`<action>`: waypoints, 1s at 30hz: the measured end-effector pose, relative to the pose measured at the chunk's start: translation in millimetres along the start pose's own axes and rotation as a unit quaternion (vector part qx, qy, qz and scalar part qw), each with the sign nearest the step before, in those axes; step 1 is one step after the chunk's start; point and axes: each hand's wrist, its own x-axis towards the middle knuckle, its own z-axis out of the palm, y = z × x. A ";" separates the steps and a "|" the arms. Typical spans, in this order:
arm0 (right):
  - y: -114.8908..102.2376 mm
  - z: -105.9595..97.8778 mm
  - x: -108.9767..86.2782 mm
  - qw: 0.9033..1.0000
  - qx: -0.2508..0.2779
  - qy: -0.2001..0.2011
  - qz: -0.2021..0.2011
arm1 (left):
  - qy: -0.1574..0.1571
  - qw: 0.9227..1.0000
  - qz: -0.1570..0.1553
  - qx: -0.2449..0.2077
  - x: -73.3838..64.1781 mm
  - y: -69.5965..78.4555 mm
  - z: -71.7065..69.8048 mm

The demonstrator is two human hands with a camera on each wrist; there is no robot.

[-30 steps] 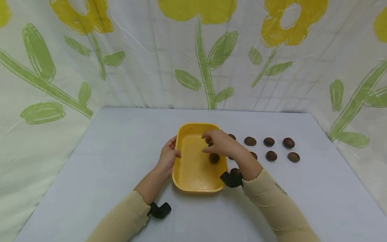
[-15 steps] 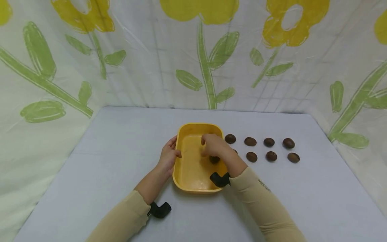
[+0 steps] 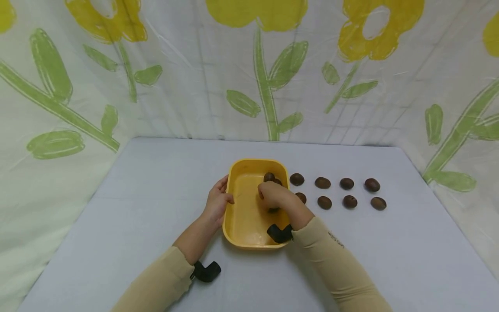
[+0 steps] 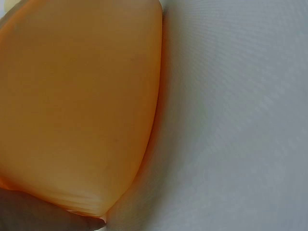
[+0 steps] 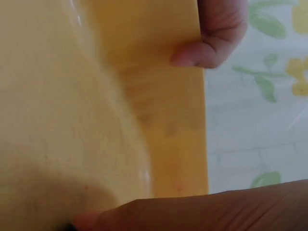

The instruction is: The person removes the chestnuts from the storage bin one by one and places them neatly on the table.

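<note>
A yellow rectangular tray point(image 3: 249, 229) stands mid-table. My left hand point(image 3: 215, 203) grips its left wall, the thumb over the rim and the other fingers outside. In the left wrist view the tray's outer wall point(image 4: 82, 106) fills much of the picture. My right hand point(image 3: 277, 196) reaches into the tray's right half, fingers curled down around a dark brown nut point(image 3: 274, 210), mostly hidden below the hand. Just a dark edge shows at the thumb tip in the right wrist view. Two more brown nuts, one at the back point(image 3: 269, 177) and one beside it point(image 3: 278, 181), lie past the knuckles.
Right of the tray, several dark brown oval nuts lie in two rows, a back row point(image 3: 346, 183) and a front row point(image 3: 350, 202). Behind the white table point(image 3: 136, 195) hangs a white cloth point(image 3: 175, 108) with painted yellow flowers.
My right hand has left a nut at the tray's back and moved toward me, onto another nut. The nuts at the back are uncovered now. The left hand and tray stay put.
</note>
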 end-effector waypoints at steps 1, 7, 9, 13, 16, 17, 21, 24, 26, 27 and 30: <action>-0.1 1.5 0.7 1.000 0.000 -0.003 -0.002 | 0.000 1.000 -0.001 0.002 0.0 -0.2 0.1; -0.9 6.4 5.6 1.000 0.019 0.010 -0.004 | 0.004 1.000 -0.001 0.008 -0.2 -1.1 0.7; -0.7 7.4 6.9 1.000 0.022 0.015 -0.010 | 0.008 1.000 0.000 0.008 -0.6 -1.1 1.0; -0.3 8.6 8.3 0.999 0.027 0.028 -0.023 | 0.008 1.000 0.002 0.016 -0.3 -1.9 0.8; 0.2 9.3 8.0 0.998 0.030 0.035 -0.032 | 0.006 1.000 0.003 0.019 -0.2 -2.5 0.5; 0.4 9.4 7.9 0.998 0.032 0.036 -0.035 | 0.007 1.000 0.001 0.018 -0.2 -2.5 0.7; 0.0 9.0 7.4 0.997 0.048 0.044 -0.043 | 0.003 1.000 0.001 0.015 0.2 -2.3 0.1; -0.8 7.7 7.4 0.996 0.062 0.046 -0.045 | 0.005 1.000 0.001 0.016 1.1 -1.8 0.1; -1.5 6.7 7.1 0.996 0.065 0.045 -0.050 | 0.007 1.000 0.001 0.016 1.6 -1.5 0.2; -1.8 6.1 6.8 0.995 0.066 0.046 -0.054 | 0.008 1.000 0.001 0.016 1.7 -1.3 0.3; -2.6 3.9 4.8 0.995 0.063 0.050 -0.063 | 0.007 1.000 0.003 0.021 1.7 -1.4 0.6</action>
